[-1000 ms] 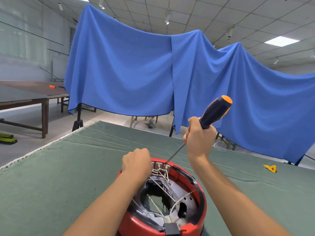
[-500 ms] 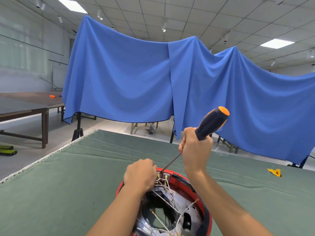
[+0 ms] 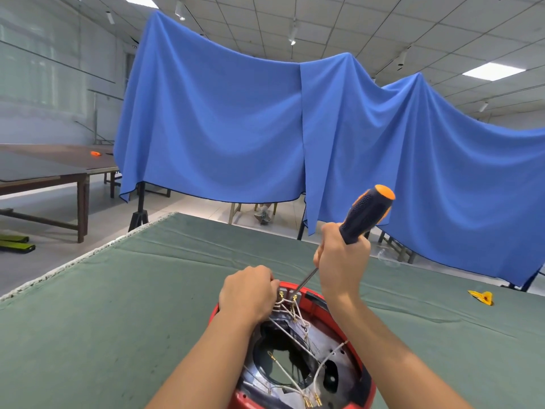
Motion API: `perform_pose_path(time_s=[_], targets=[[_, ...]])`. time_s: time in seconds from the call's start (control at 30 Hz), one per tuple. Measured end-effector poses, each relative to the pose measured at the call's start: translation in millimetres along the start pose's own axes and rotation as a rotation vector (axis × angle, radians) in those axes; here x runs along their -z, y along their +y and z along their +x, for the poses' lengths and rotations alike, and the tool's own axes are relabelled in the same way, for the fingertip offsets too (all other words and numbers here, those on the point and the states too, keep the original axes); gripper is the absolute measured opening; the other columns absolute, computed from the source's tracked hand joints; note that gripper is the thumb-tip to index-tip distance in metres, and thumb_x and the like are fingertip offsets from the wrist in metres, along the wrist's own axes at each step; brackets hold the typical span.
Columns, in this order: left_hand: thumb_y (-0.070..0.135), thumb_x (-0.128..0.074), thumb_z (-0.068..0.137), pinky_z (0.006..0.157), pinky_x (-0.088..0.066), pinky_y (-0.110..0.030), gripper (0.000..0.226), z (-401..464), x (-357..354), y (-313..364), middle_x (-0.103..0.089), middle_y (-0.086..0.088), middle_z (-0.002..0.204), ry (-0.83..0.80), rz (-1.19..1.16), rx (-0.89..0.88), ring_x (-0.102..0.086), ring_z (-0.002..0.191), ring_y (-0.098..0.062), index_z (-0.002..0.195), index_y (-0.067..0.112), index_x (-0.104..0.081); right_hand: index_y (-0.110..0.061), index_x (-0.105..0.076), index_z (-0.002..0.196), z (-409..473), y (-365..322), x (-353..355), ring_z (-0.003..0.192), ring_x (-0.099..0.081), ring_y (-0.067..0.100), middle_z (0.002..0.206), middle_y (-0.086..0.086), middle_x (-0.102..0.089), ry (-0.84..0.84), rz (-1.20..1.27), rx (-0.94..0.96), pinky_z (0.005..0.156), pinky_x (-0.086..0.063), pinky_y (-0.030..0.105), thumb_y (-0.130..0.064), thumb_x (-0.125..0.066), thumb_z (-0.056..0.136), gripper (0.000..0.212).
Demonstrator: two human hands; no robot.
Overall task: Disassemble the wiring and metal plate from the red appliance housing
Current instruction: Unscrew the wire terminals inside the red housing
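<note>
The red appliance housing (image 3: pixel 365 382) lies open side up at the near edge of the green-covered surface (image 3: pixel 118 305), partly cut off by the bottom of the view. Inside it sits the metal plate (image 3: pixel 333 361), crossed by white wiring (image 3: pixel 290 312) with small brass terminals that gather at the far rim.

The right hand (image 3: pixel 342 261) is curled round the lower part of the black and orange handle of a screwdriver (image 3: pixel 365 214), whose thin shaft slants down to the terminals at the far rim. The left hand (image 3: pixel 247 293) is closed in a fist at the bundle of wires beside that spot; it appears to pinch them, though the fingertips are hidden, so the exact hold cannot be told.

The step in hand looks like loosening a screw or terminal at the far rim. To do it well, the tip should sit squarely in the fastener before any turning, with pressure along the shaft so it does not slip and scar the head or nick the wire insulation. The shaft leans well off upright, so bringing it closer to the fastener's own axis would likely help. The left hand would best keep the wires drawn aside from the tip while also steadying the housing, which may slide on the cloth. A loosened terminal should be eased off by its brass end rather than tugged by the wire.

A small yellow object (image 3: pixel 480 297) lies far off to the right on the cloth.
</note>
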State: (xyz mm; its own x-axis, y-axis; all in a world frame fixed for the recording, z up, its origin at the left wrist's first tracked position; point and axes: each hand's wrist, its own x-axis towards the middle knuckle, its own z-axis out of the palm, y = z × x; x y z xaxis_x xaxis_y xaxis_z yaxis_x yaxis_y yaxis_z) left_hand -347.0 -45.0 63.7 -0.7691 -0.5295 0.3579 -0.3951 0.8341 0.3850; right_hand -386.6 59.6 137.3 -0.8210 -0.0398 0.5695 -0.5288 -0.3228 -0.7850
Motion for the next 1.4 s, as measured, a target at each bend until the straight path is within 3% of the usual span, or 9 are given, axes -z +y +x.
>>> perform_pose_path(time_s=[0.13,0.23,0.53,0.77,0.9,1.0,1.07,1.23,1.4], targets=[[0.030,-0.036,0.097,0.070,-0.039,-0.034,0.030,0,0,1,-0.067,-0.006,0.096,0.026,0.037,-0.002,-0.060,0.090,-0.032,0.089,0.017,-0.062,0.000,-0.041,0.058,7,-5,2,0.036,-0.022,0.014,0.045,0.000,-0.024,0.071,0.100,-0.030,0.036,-0.023,0.016,0.005,-0.049,0.080,0.024],[0.022,-0.038,0.096,0.067,-0.036,-0.033,0.025,2,-1,1,-0.067,-0.007,0.096,0.040,0.055,0.014,-0.060,0.089,-0.033,0.087,0.016,-0.060,-0.005,-0.037,0.057,12,-11,1,0.038,-0.023,0.015,0.045,-0.001,-0.024,0.056,0.108,-0.004,0.036,-0.025,0.017,0.003,-0.049,0.079,0.026],[0.027,-0.034,0.098,0.069,-0.036,-0.033,0.029,1,-2,0,-0.067,-0.007,0.097,0.043,0.053,0.004,-0.061,0.089,-0.032,0.090,0.016,-0.059,-0.008,-0.039,0.059,9,-8,-6,0.033,-0.023,0.012,0.042,-0.004,-0.025,0.022,0.116,0.003,0.036,-0.024,0.015,0.004,-0.049,0.080,0.026],[0.031,-0.033,0.098,0.070,-0.037,-0.034,0.031,2,-3,-1,-0.067,-0.005,0.097,0.039,0.045,0.002,-0.061,0.089,-0.030,0.094,0.017,-0.061,0.005,-0.033,0.056,8,-9,-10,0.047,-0.024,0.019,0.055,0.011,-0.026,-0.035,0.044,0.024,0.040,-0.023,0.024,-0.014,-0.049,0.068,0.027],[0.032,-0.033,0.098,0.069,-0.037,-0.033,0.031,1,-4,-1,-0.067,-0.003,0.096,0.048,0.040,0.001,-0.061,0.087,-0.028,0.094,0.018,-0.061,0.003,-0.034,0.056,11,-12,-18,0.056,-0.024,0.026,0.056,0.010,-0.026,-0.071,-0.013,0.031,0.049,-0.024,0.036,-0.017,-0.048,0.065,0.026],[0.029,-0.036,0.097,0.067,-0.037,-0.031,0.029,0,-3,-2,-0.068,-0.002,0.092,0.050,0.020,0.004,-0.061,0.083,-0.028,0.089,0.019,-0.062,-0.007,-0.030,0.055,14,-16,-28,0.054,-0.024,0.023,0.053,0.007,-0.024,-0.114,-0.080,0.027,0.049,-0.023,0.034,-0.017,-0.050,0.067,0.025],[0.027,-0.037,0.096,0.067,-0.038,-0.031,0.028,0,-3,-2,-0.068,-0.001,0.091,0.052,0.014,0.007,-0.061,0.083,-0.028,0.089,0.020,-0.064,-0.015,-0.023,0.055,18,-15,-34,0.052,-0.021,0.020,0.047,-0.003,-0.020,-0.125,-0.115,0.052,0.047,-0.020,0.029,-0.010,-0.053,0.074,0.035],[0.025,-0.039,0.096,0.066,-0.037,-0.030,0.026,-2,-1,-2,-0.069,-0.002,0.090,0.050,0.007,0.013,-0.062,0.083,-0.028,0.088,0.020,-0.064,-0.017,-0.023,0.054,30,-11,-38,0.042,-0.019,0.012,0.039,-0.012,-0.019,-0.103,-0.192,0.002,0.040,-0.019,0.021,-0.008,-0.052,0.079,0.040],[0.022,-0.043,0.093,0.067,-0.037,-0.031,0.023,-2,0,0,-0.069,-0.003,0.093,0.026,0.014,0.018,-0.062,0.088,-0.030,0.089,0.020,-0.065,-0.017,-0.026,0.055,40,-9,-35,0.046,-0.023,0.017,0.038,-0.011,-0.021,-0.029,-0.182,-0.152,0.050,-0.024,0.030,-0.011,-0.052,0.078,0.036]])
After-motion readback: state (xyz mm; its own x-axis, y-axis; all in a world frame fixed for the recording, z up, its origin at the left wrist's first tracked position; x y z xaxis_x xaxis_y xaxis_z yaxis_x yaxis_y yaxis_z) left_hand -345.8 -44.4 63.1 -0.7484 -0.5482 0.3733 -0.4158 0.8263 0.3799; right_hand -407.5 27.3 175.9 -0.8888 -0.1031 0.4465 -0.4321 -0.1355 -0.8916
